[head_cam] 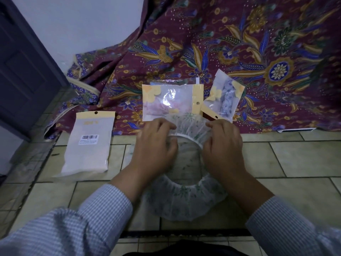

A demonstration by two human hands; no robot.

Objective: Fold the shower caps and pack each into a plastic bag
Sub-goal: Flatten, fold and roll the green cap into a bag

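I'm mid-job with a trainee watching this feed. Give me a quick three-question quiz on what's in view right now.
1. True or false: both hands grip the far edge of the open shower cap.
2. How many packed bags lie on the patterned cloth?
3. Multiple choice: the bag with the barcode lies (A) left of the left hand, (B) right of the right hand, (C) under the cap.

Key:
1. True; each hand pinches the far rim.
2. Two: the pink-filled bag and the blue-filled bag.
3. A.
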